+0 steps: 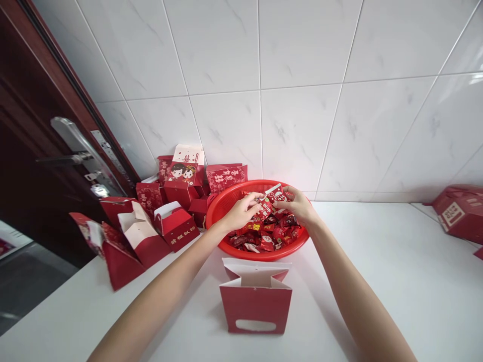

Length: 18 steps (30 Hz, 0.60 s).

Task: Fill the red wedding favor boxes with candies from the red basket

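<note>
A red plastic basket (217,221) full of wrapped candies (266,244) stands against the tiled wall. Over its back part, my left hand (241,212) pinches a red candy packet (264,210) with thumb and fingers. My right hand (298,205), closed too, grips a red packet with a white top (277,193) at the basket's right side. Both packets are close together, and their edges are partly hidden by my fingers. In front of the basket, between my forearms, an upright red gift box (256,304) has its top flaps apart and an oval window low on its front.
At the left, several red gift boxes (183,226) are grouped on the white table (362,261), some with open tops. A dark red door with a metal handle (81,151) borders the table's left side. Another red box (462,211) sits at the far right.
</note>
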### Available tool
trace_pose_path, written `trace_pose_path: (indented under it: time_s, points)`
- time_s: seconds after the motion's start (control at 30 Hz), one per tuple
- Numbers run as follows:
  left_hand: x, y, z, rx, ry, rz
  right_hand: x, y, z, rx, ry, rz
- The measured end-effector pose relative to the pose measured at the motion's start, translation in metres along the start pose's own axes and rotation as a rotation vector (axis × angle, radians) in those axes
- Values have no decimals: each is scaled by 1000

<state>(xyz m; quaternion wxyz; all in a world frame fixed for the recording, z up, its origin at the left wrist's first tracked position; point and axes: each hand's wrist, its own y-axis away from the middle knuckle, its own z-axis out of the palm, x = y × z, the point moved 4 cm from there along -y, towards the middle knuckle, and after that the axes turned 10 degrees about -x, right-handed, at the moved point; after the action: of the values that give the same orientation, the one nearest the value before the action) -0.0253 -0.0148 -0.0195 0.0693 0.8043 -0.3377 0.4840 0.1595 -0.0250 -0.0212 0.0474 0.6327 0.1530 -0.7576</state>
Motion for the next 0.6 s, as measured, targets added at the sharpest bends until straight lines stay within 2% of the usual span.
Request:
trace_pose_path:
  time_s: [0.13, 0.23, 0.33, 0.4, 0.43, 0.5, 0.53, 0.6]
  points:
    - [1, 0, 1, -2, -32, 14, 0, 0, -1, 15, 46, -5]
    - [-5, 2, 0, -3, -111, -76, 1, -1, -4, 64, 87, -9]
    - [-13, 3, -6, 60, -243, -195, 0, -1, -6, 110, 56, -24]
    - [-10, 0, -11, 134, -255, -169, -3, -1, -5, 92, -10, -47]
    - [-6, -3, -13, 169, -200, -136, -5, -1, -4, 63, -48, -64]
    - [4, -13, -13, 201, 64, -101, -10, 1, 0, -37, -119, -93]
    - [8, -20, -10, 178, 265, -125, -12, 2, 2, -92, -147, -106]
    - [15, -34, 4, 56, 683, -211, -16, 5, 6, -204, -179, -125]
